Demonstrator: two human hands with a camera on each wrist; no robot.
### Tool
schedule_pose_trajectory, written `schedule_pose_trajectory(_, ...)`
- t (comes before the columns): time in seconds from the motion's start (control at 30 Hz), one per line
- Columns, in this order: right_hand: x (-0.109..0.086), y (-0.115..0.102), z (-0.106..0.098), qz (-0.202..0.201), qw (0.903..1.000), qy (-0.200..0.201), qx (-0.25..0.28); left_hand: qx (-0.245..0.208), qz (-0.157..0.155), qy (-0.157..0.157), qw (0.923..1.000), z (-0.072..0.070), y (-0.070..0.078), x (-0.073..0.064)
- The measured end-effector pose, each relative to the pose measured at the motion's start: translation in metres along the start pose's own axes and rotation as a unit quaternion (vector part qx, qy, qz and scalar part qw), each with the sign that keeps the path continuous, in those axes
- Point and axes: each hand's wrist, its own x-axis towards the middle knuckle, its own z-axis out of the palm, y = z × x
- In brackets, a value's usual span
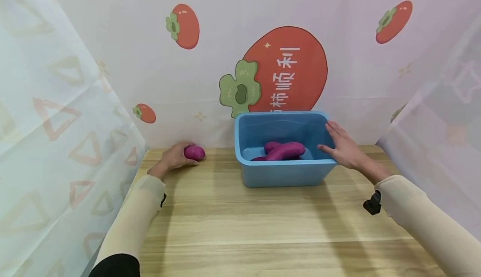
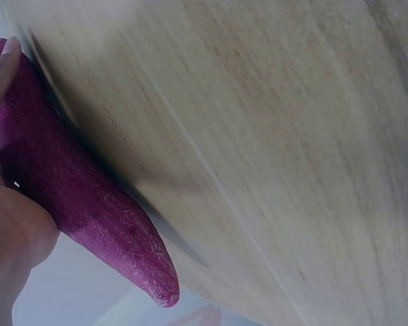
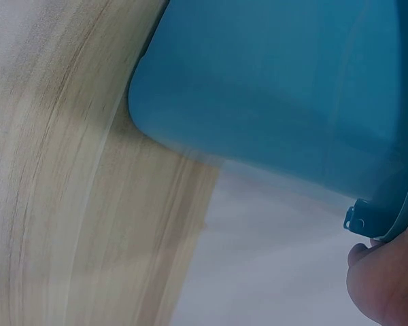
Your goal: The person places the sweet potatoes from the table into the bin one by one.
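At the back left of the table my left hand [image 1: 175,156] holds a purple sweet potato [image 1: 194,152], its rounded end facing right. The left wrist view shows this sweet potato [image 2: 88,190] as long and tapered, with the thumb laid along it and fingers hidden behind. My right hand [image 1: 347,148] rests on the right rim of a blue plastic bin [image 1: 285,174], fingers fairly straight along the rim and thumb spread over the inside. Purple sweet potatoes [image 1: 287,150] lie crossed on the bin's floor, partly hidden by its front wall.
A light wooden table [image 1: 240,222] lies under everything. White cloth with persimmon prints [image 1: 188,26] hangs close behind the bin, and patterned sheets [image 1: 67,114] stand along both sides. The right wrist view shows the bin's outer wall [image 3: 258,88] near the table edge.
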Motion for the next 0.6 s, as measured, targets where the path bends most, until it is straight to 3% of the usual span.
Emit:
schedule_pose_trajectory(0.3,-0.0003,0.0008,0.0001,0.003,1.0,0.001,0.0,0.038,-0.023,0.015,0.9989,0.003,0.0021,0.0013)
schedule_pose_trajectory(0.6,0.0001,0.0009,0.001,0.001,1.0,0.002,-0.002,0.049,-0.01,0.023,0.9985,0.0059,-0.0007,-0.0004)
